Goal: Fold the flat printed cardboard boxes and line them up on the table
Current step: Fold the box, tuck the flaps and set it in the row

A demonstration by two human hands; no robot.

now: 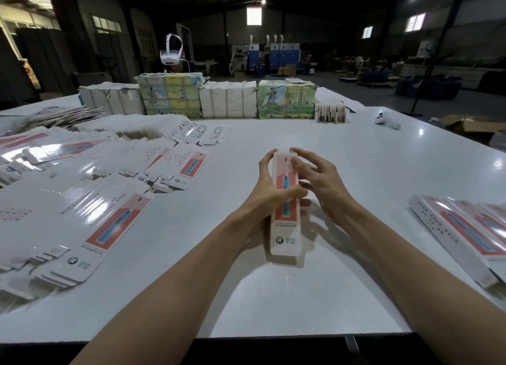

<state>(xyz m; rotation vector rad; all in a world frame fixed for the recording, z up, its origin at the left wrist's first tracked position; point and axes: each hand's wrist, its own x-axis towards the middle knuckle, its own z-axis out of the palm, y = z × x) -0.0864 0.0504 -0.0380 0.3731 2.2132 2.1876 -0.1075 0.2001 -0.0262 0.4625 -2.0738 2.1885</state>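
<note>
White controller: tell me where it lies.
Head view: the white controller lies far right on the table, between the small card stack and the brown carton.

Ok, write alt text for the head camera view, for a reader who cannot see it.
Two bare hands hold a narrow folded toothbrush box at a white table: the left hand grips its middle, the right hand curls round its far end. To the left lie flat unfolded boxes; at right, finished boxes sit in a row.
</note>
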